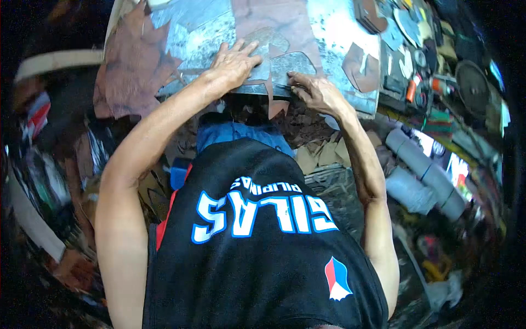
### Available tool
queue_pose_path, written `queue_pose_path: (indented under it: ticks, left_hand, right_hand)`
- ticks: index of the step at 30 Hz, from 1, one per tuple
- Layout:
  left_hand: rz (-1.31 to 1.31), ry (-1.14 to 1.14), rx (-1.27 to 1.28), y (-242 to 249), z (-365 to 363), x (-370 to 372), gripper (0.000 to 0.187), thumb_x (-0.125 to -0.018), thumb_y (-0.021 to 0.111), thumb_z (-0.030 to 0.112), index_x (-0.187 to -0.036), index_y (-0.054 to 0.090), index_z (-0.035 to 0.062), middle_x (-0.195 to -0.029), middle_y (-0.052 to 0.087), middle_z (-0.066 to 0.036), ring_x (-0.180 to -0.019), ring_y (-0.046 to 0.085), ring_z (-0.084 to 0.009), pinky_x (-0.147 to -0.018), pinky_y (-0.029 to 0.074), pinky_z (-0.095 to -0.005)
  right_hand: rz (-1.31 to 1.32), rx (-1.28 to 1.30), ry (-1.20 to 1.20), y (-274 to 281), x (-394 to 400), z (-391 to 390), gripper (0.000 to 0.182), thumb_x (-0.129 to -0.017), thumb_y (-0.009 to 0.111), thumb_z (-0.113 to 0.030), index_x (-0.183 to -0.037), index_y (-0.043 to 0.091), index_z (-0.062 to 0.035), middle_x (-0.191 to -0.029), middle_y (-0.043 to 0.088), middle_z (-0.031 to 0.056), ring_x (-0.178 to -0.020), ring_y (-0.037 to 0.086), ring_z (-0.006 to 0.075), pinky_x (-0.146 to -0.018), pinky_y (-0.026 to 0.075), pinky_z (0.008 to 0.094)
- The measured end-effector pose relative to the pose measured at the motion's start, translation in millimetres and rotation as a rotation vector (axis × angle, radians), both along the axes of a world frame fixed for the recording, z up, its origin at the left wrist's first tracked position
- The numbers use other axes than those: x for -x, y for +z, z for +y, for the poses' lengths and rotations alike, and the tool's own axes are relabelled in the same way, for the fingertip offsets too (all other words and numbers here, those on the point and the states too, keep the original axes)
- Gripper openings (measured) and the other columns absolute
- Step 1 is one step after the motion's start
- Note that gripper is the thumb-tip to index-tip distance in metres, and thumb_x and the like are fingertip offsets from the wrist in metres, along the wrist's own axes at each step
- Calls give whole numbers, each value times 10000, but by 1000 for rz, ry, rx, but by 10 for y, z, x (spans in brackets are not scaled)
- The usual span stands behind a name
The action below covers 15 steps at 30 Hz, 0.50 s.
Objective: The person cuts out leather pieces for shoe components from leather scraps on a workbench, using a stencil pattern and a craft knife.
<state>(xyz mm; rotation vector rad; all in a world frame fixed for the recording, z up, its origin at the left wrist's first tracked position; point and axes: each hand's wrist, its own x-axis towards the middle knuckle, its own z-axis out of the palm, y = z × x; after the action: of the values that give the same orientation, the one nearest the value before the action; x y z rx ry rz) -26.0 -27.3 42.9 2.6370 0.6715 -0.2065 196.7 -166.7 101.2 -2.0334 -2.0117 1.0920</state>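
My left hand (234,64) lies flat with its fingers spread, pressing on brown leather (276,19) and a grey curved piece (266,39) at the near side of the worktable. My right hand (319,93) is at the table's front edge, its fingers curled and pinched together; I cannot tell what is between them. Close to its fingertips, a curved cut-out in the leather shows the grey metal top (296,64). Between my hands a narrow leather strip (278,108) hangs over the edge.
Large brown leather scraps (129,68) overhang the table's left side. A cut leather piece (361,68) lies at the right, with stacked dark pieces (370,15) behind it. Tools and an orange bottle (412,89) crowd a side surface. Grey rolls (424,170) lie lower right.
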Motion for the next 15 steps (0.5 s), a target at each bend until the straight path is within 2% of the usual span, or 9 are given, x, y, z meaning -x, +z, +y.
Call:
queue_pose_path:
  ticks: [3,4,5,6,7,8,10,13,15]
  left_hand:
    - [-6,-56,11,-94,126,-94,327,-852,689,202,-1170,633,152,-1510,406,-99,-1333,427,-363,-1016,408,-558]
    - [-36,-44,77,-158,174,-119,302,-840,585,123,-1132,649,163,-1488,421,-128,-1325,426,-411,-1028,412,-572]
    - [-72,-51,80,-294,218,-135,306,-841,614,155,-1144,651,166,-1495,416,-126,-1328,430,-403,-1017,433,-536]
    - [-7,-36,74,-254,181,-144,334,-828,667,176,-1162,649,167,-1497,415,-134,-1343,420,-396,-1014,424,-553]
    - [10,-68,51,-195,211,-127,364,-818,702,177,-1177,643,159,-1498,414,-134,-1356,407,-398,-1013,417,-562]
    - [-8,-92,15,-217,238,-83,403,-792,734,168,-1182,635,150,-1504,408,-129,-1339,421,-391,-991,414,-588]
    - [56,-114,-5,-64,204,-67,430,-778,744,157,-1191,627,142,-1505,403,-132,-1310,438,-392,-970,411,-611]
    - [8,-116,-41,64,176,45,456,-761,754,146,-1197,623,140,-1498,409,-129,-1293,443,-388,-952,406,-634]
    - [4,-120,-39,16,174,36,429,-768,746,155,-1181,630,135,-1497,409,-129,-1288,451,-391,-956,409,-629]
  right_hand:
    - [22,-85,-429,-48,226,-393,401,-873,695,-392,-1116,674,-73,-1018,701,197,-944,693,345,-803,545,430]
    - [18,14,-544,-15,324,-472,455,-841,721,-466,-1051,689,-63,-1011,698,207,-923,696,335,-797,539,431]
    - [247,-9,-628,201,450,-571,500,-823,734,-510,-1025,694,-54,-995,694,206,-919,691,327,-800,535,428]
    - [215,-147,-779,-351,611,-873,541,-804,748,-541,-1000,692,-40,-960,692,194,-866,684,321,-781,532,425]
    - [267,-49,-873,-529,754,-988,563,-802,753,-545,-979,687,-15,-909,692,174,-853,672,314,-779,529,427]
    - [342,-236,-929,-905,932,-1105,513,-824,757,-489,-990,675,-11,-866,687,140,-699,651,233,-632,531,384]
    - [806,168,-1192,-786,1040,-1073,434,-830,773,-405,-1010,656,-28,-812,668,86,-550,588,135,-473,468,304]
    - [1157,-88,-1320,-849,1212,-961,355,-831,774,-310,-1024,635,-46,-741,637,39,-468,519,63,-389,387,244]
    - [1131,-94,-1304,-920,1163,-994,306,-814,764,-289,-960,645,-49,-701,619,26,-474,531,81,-402,404,251]
